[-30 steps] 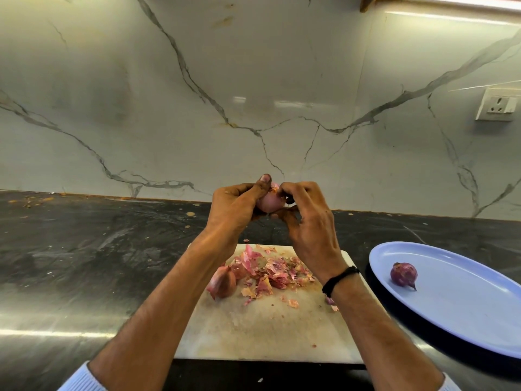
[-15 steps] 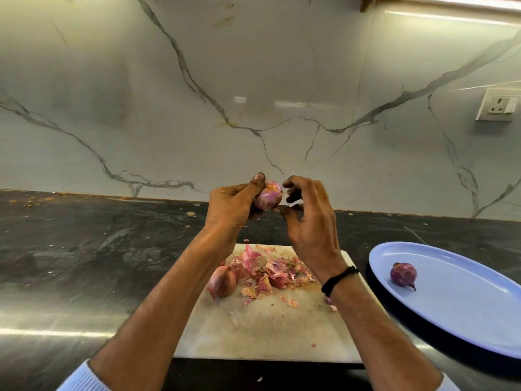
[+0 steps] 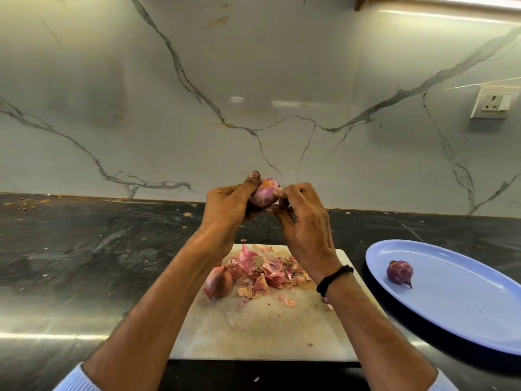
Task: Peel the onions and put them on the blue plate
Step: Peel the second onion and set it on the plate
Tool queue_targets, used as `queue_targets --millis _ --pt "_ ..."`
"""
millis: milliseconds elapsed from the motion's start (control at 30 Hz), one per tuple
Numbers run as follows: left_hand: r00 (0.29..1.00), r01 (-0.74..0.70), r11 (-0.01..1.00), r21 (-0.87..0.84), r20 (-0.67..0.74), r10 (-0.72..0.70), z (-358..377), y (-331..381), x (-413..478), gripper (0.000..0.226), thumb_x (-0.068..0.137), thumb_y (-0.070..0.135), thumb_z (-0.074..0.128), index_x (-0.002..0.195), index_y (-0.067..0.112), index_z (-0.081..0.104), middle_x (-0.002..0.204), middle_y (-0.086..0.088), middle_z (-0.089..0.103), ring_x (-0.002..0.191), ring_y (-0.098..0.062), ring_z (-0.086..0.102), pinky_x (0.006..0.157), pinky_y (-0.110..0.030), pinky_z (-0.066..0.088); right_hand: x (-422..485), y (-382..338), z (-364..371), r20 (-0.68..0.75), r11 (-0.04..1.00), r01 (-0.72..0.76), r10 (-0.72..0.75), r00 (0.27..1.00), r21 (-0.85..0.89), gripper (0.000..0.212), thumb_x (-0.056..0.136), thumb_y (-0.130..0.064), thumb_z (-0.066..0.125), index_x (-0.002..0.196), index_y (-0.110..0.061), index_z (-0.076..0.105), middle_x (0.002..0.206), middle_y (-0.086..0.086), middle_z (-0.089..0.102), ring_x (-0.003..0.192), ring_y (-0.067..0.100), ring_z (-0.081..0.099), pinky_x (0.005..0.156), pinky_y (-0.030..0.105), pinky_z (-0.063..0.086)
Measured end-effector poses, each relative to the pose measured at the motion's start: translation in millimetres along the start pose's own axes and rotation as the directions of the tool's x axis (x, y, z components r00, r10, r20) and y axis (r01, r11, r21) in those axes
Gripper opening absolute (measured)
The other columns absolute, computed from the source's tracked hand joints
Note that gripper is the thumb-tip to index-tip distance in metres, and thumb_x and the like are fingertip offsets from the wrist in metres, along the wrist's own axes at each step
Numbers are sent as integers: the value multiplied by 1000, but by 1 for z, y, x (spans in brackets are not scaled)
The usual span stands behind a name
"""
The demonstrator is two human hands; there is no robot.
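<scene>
**Head view, read left to right.** On the dark counter (image 3: 84, 263) a pale cutting board (image 3: 253, 334) is being used as the work surface. On its left part an unpeeled onion (image 3: 221, 282) is lying against a heap of pink peelings (image 3: 267, 272).

Above the far edge of the board, and clear of it, the held onion (image 3: 265, 191) is being gripped by the left hand (image 3: 228, 207). The thumb is being laid over the top and the fingers are being curled beneath.

The right hand (image 3: 304, 230), marked by a black wristband (image 3: 334, 279), is being brought back against the bulb's right side. Half a second earlier its fingers were being held slightly off the bulb. Now they are being closed in a pinch on what appears to be a loose edge of skin.

Pale papery patches are being shown beside purple ones on the bulb, so the peeling is being judged as only part done. The renewed pinch is being read as the start of another strip being pulled off.

Further right, near the board but apart from it, the blue plate (image 3: 465, 306) is being occupied by one peeled onion (image 3: 399, 272), lying towards its left rim. Two onions are therefore being counted as outstanding: the one in the hands and the one on the board.
</scene>
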State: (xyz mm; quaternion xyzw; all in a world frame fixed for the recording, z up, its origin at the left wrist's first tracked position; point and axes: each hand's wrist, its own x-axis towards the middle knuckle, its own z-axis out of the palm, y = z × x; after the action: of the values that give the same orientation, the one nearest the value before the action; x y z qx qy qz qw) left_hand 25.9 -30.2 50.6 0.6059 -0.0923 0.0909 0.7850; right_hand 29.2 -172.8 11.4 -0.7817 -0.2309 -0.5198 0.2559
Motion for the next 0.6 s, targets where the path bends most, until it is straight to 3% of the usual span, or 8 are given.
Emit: queue_targets --millis 167,333,433,600 --pt "1000 12 1000 -3 -24 -12 -1 2 1 26 90 37 68 86 12 76 86 -11 77 84 -20 74 72 -24 59 0 0 -1 -5 996 -57 57 998 69 25 85 -5 77 100 -7 57 102 4 52 87 0 45 79 2 40" --pt "999 10 1000 16 -43 -10 -2 3 1 27 90 40 67 85 14 76 86 -10 77 82 -19 72 76 -27 61 2 -4 -3 -35 983 -84 91 995 166 30 90 -12 73 116 -8 58 109 4 55 93 8 57 79 13 50" --pt "999 12 999 42 -42 -10 -3 4 1 28 89 41 68 85 15 77 85 -10 77 82 -19 70 79 -30 60 4 -3 -4 -66 990 -55 65 996 131 29 93 -7 68 122 -9 62 111 7 57 97 13 60 84 11 49" --pt "999 31 997 63 -36 -29 0 7 -2 27 88 41 69 79 16 75 86 -14 76 85 -25 69 86 -38 59 3 -1 -4 -94 998 -38 42 995 52 18 93 -7 67 110 -8 69 106 10 57 94 14 57 85 8 45"
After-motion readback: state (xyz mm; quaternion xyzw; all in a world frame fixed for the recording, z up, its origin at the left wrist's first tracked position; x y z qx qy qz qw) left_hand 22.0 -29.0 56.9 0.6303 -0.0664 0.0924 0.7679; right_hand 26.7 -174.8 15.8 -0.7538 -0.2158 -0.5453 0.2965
